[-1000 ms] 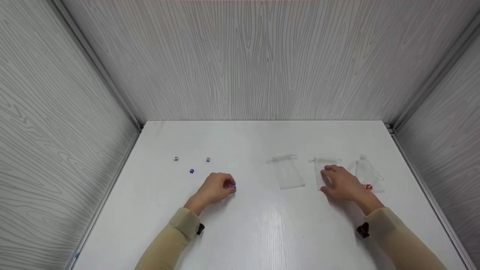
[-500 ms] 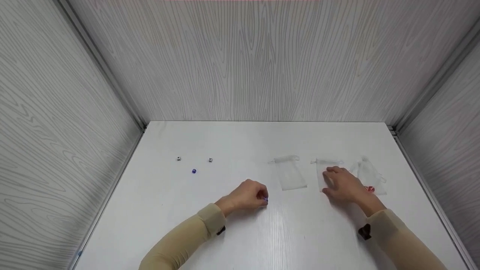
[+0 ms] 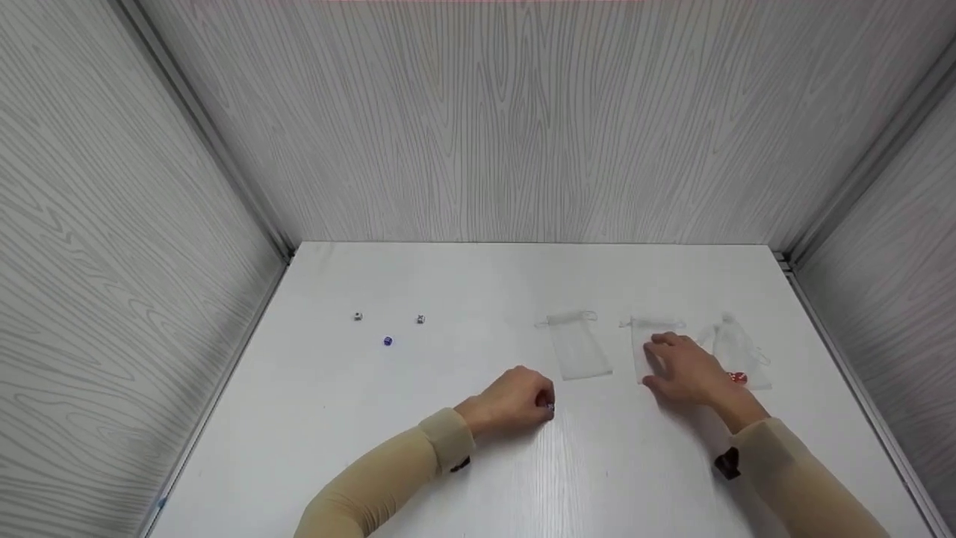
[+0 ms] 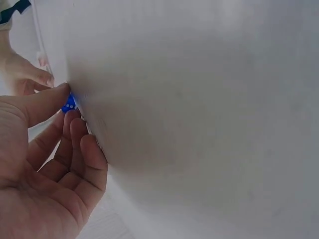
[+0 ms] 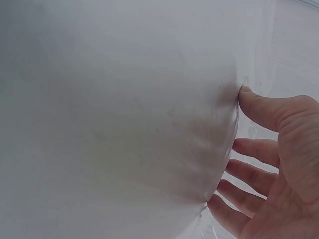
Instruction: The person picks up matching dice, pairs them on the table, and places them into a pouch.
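My left hand (image 3: 515, 400) is low over the white table, just in front of the left mesh bag (image 3: 581, 350). Its thumb and fingers pinch a small blue die (image 4: 69, 104) with white pips, close against the tabletop in the left wrist view. My right hand (image 3: 686, 370) rests on the middle mesh bag (image 3: 641, 350), thumb and fingers spread apart, covering much of it. In the right wrist view those fingers (image 5: 251, 174) touch down at the bag's edge with nothing pinched between them. Both bags are thin, whitish and lie flat, drawstring loops at the back.
A third mesh bag (image 3: 736, 347), with red dice (image 3: 737, 377) in it, lies right of my right hand. On the left of the table (image 3: 299, 448) are two white dice, one (image 3: 358, 317) farther left than the other (image 3: 420, 319), and another blue die (image 3: 388, 341). Grey wood-grain panels (image 3: 478, 134) enclose the table.
My left hand has moved right and a little nearer the front, carrying the blue die toward the left mesh bag. The right hand has stayed on the middle bag.
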Action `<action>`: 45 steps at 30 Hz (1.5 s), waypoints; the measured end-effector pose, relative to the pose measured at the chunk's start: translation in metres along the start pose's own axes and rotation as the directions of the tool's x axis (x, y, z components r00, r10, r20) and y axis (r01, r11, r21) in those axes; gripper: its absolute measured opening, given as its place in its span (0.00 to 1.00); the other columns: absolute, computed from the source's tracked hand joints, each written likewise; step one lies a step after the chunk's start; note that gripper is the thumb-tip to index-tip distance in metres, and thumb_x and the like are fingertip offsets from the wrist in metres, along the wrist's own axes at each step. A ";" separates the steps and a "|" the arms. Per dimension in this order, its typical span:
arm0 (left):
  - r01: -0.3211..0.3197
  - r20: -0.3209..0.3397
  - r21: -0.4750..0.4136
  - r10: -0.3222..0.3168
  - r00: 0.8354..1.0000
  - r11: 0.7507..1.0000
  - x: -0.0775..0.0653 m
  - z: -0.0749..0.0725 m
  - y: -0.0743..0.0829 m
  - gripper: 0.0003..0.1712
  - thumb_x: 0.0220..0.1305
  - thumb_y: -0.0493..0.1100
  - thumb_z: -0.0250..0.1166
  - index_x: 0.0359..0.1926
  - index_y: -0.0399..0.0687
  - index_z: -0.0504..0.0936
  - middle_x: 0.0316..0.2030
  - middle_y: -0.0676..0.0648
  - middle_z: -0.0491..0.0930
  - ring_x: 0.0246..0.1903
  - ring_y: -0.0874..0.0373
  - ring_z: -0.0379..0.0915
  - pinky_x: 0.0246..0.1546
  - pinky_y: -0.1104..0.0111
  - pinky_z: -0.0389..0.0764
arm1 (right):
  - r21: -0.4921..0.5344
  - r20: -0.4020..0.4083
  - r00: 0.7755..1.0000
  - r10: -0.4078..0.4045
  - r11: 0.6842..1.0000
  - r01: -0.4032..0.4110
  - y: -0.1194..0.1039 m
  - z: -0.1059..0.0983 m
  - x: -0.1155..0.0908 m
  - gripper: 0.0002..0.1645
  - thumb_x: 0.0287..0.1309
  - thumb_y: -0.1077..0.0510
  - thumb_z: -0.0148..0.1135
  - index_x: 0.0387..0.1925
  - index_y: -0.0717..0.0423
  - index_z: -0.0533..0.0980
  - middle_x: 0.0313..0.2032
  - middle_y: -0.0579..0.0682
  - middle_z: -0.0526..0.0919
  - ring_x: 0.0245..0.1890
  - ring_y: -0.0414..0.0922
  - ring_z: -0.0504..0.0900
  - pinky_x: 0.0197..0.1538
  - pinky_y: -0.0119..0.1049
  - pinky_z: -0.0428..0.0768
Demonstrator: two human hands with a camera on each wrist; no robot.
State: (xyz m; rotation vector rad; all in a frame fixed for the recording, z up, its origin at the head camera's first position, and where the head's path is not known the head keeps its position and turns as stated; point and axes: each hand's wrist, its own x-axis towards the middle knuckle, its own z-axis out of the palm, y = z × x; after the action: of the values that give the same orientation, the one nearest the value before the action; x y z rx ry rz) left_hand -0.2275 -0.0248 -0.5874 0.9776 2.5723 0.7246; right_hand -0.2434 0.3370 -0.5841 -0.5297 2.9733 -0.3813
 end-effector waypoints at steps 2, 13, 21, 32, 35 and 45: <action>0.010 -0.002 -0.010 -0.010 1.000 1.000 0.000 0.001 0.001 0.06 0.73 0.43 0.72 0.46 0.50 0.93 0.39 0.55 0.90 0.36 0.66 0.76 0.41 0.74 0.80 | 0.000 0.002 1.000 0.011 1.000 -0.011 0.000 0.000 0.000 0.39 0.72 0.49 0.75 0.74 0.67 0.77 0.76 0.70 0.76 0.77 0.73 0.74 0.73 0.72 0.78; 0.137 -0.168 -0.206 -0.173 0.970 0.969 -0.030 -0.023 -0.031 0.20 0.77 0.52 0.73 0.59 0.45 0.90 0.49 0.48 0.91 0.45 0.60 0.83 0.52 0.65 0.86 | 0.012 0.006 1.000 0.017 1.000 -0.017 -0.002 0.000 0.000 0.39 0.71 0.49 0.75 0.74 0.66 0.77 0.76 0.69 0.76 0.76 0.74 0.74 0.73 0.73 0.78; 0.224 -0.411 -0.305 -0.340 0.846 0.926 -0.076 -0.076 -0.091 0.25 0.76 0.50 0.75 0.64 0.40 0.87 0.58 0.38 0.89 0.56 0.44 0.86 0.62 0.48 0.87 | 0.000 0.005 1.000 0.011 1.000 -0.011 0.000 -0.002 0.001 0.39 0.72 0.49 0.74 0.75 0.66 0.76 0.76 0.69 0.76 0.77 0.73 0.73 0.72 0.73 0.78; 0.459 -0.480 -0.292 -0.543 0.689 0.839 -0.115 -0.101 -0.169 0.30 0.74 0.49 0.75 0.68 0.36 0.84 0.60 0.33 0.87 0.61 0.38 0.83 0.67 0.45 0.83 | 0.006 0.001 1.000 -0.002 1.000 0.002 -0.001 -0.001 -0.001 0.39 0.71 0.50 0.76 0.74 0.68 0.77 0.76 0.70 0.76 0.77 0.75 0.73 0.74 0.73 0.76; 0.504 -0.463 -0.295 -0.583 0.668 0.812 -0.118 -0.100 -0.180 0.29 0.74 0.49 0.75 0.66 0.33 0.84 0.59 0.33 0.88 0.60 0.37 0.84 0.67 0.45 0.83 | 0.010 0.003 1.000 0.008 1.000 -0.008 -0.002 -0.001 -0.001 0.39 0.71 0.50 0.76 0.75 0.67 0.76 0.76 0.70 0.76 0.77 0.74 0.73 0.75 0.73 0.75; 0.524 -0.430 -0.361 -0.636 0.640 0.771 -0.121 -0.097 -0.190 0.19 0.73 0.42 0.75 0.58 0.34 0.90 0.54 0.34 0.90 0.54 0.41 0.87 0.62 0.48 0.87 | 0.008 0.016 1.000 0.026 1.000 -0.026 -0.002 0.001 0.000 0.40 0.73 0.50 0.74 0.77 0.66 0.75 0.78 0.70 0.75 0.79 0.74 0.71 0.77 0.73 0.73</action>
State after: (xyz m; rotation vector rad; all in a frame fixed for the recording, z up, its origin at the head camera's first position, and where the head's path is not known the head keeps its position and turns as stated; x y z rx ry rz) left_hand -0.2833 -0.2630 -0.6000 -0.2096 2.9150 1.1405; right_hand -0.2421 0.3351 -0.5847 -0.4908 2.9590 -0.3854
